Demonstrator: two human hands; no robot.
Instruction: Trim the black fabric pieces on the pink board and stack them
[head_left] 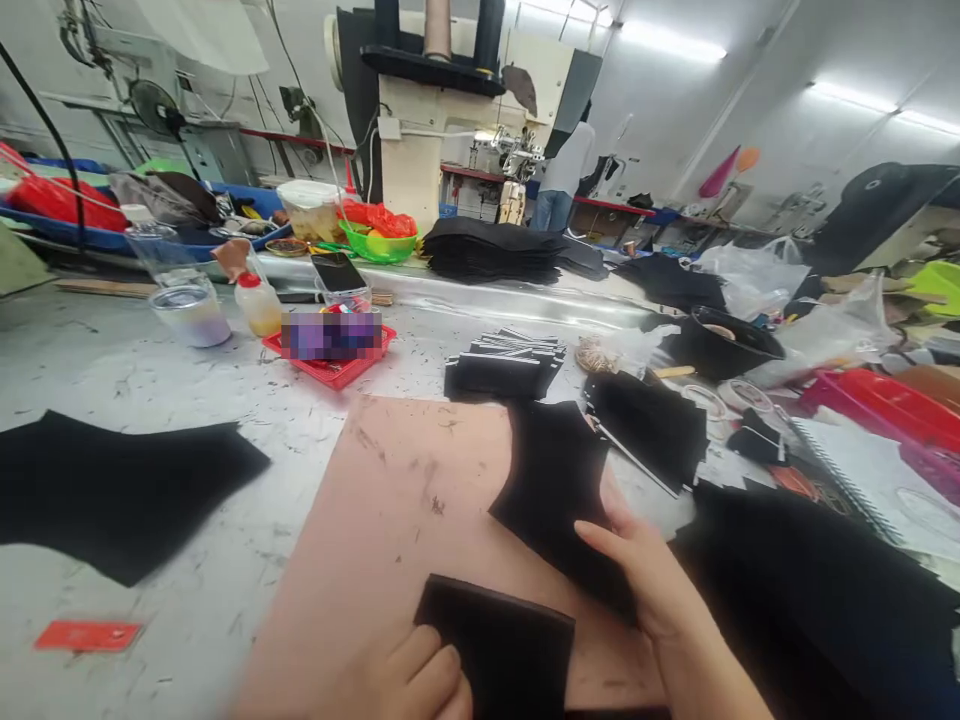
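On a pinkish board [397, 500], my right hand [652, 575] grips a curved, cut black piece of sheet material [555, 470], thumb on top and fingers underneath. The piece slants away from me, its far end close to a stack of black pieces with white edges [502, 375]. Nearer to me, my left hand [424, 675] is closed at the left edge of a smaller, straight-edged black piece [517, 650]. That hand is somewhat blurred, and the lower part of its piece runs out of view.
At right lie a large black pile [810, 580], more white-edged black pieces [652, 425] and a spiral notebook [862, 470]. To the left are a big black cut piece [120, 490] and a red tag [88, 635]. A red tray [330, 370] stands behind, before a sewing machine [412, 150].
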